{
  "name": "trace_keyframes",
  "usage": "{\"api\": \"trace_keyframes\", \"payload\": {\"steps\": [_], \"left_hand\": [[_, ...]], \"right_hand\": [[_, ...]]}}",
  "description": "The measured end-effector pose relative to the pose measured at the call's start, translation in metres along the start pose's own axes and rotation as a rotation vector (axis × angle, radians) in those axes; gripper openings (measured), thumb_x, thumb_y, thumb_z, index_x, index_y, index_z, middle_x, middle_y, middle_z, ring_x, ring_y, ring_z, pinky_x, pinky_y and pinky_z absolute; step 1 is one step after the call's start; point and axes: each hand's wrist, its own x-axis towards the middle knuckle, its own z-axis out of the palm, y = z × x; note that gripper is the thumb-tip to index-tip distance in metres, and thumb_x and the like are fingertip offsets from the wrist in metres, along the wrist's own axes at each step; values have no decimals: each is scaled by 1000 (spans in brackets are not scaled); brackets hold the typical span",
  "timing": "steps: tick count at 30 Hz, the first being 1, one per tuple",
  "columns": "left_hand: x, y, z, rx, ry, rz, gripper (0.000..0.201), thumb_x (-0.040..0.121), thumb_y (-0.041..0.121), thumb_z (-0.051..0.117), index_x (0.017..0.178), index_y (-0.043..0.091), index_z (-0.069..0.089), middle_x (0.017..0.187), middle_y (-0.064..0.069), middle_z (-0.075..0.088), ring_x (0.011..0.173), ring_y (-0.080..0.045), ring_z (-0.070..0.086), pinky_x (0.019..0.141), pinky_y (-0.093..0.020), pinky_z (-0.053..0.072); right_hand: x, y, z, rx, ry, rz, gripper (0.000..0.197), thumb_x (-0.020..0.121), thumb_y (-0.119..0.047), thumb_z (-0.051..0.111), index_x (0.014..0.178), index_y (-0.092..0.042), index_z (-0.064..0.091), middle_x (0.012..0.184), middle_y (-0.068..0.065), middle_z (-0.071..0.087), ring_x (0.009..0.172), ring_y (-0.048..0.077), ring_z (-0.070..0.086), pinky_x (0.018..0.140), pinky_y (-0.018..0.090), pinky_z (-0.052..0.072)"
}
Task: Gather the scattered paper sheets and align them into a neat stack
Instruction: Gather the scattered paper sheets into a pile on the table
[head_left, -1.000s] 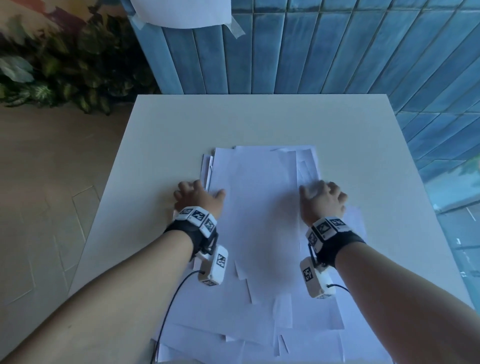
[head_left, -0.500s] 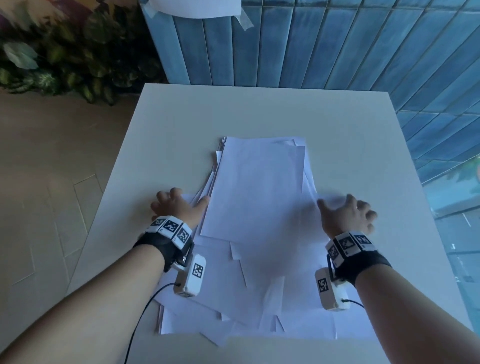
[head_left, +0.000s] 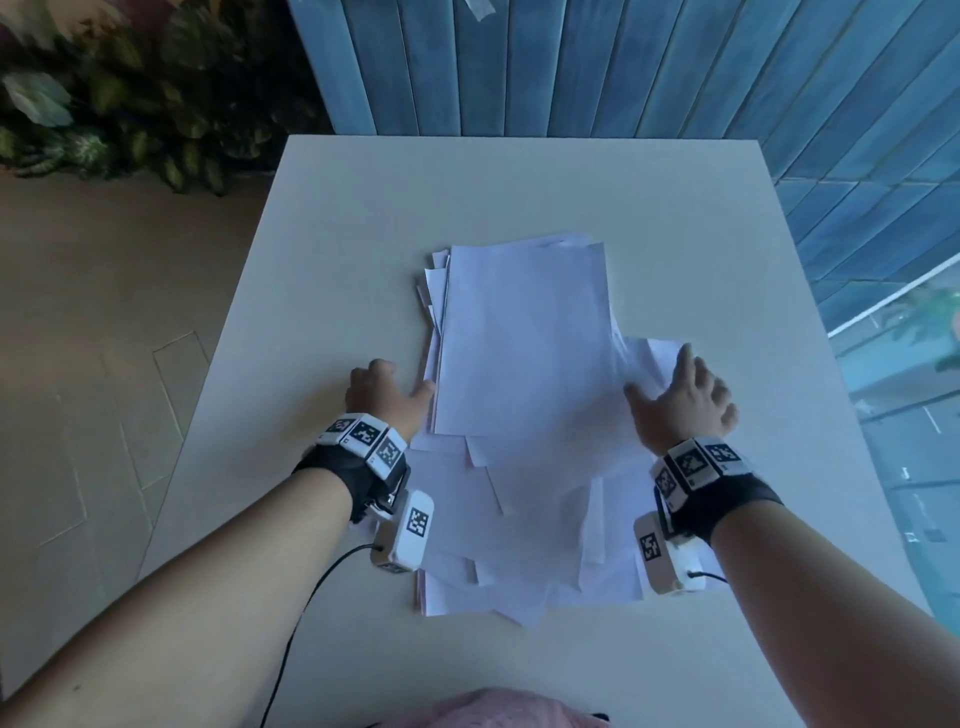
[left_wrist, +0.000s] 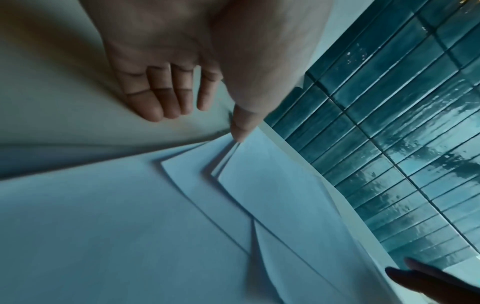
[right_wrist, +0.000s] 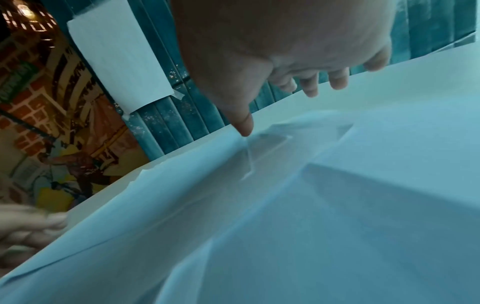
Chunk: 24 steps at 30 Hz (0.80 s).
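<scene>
A loose pile of white paper sheets lies in the middle of the white table, fanned out and uneven toward the near edge. My left hand rests on the table at the pile's left side, fingers loosely bent, thumb tip touching the sheet edges. My right hand is at the pile's right side, fingers spread over a sheet that sticks out to the right. In the right wrist view the thumb points down onto the paper. Neither hand grips a sheet.
A blue tiled wall stands behind the table, with a sheet taped to it. Leafy plants are at the back left over a tan floor. A window lies to the right. Bare tabletop surrounds the pile.
Both hands slid outward from on top of the pile to its left and right sides. The right hand's fingers have spread over the protruding sheet. The head view dropped toward the near edge.
</scene>
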Motion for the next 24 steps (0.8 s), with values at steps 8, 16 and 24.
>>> {"api": "trace_keyframes", "payload": {"steps": [8,16,24], "left_hand": [[-25,19,22,81,-135,61,65,83,49,62,131,9,46,134,-13,42,118,-34,52,98,-42,46],[-37,8,20,59,-55,1,60,87,48,59,125,5,45,131,-16,47,114,-37,54,91,-40,45],[-53,18,35,60,-143,68,58,86,48,61,124,7,47,127,-12,56,107,-30,56,81,-31,42]], "right_hand": [[-29,-4,16,-79,-187,-21,83,88,-63,41,152,-19,12,163,7,2,147,39,3,117,51,15],[-31,19,1,43,-26,8,53,88,-52,43,130,-22,54,137,7,49,131,31,32,108,45,26],[-37,14,2,132,-187,14,61,83,-40,56,131,-4,45,131,14,45,121,34,46,99,41,40]]}}
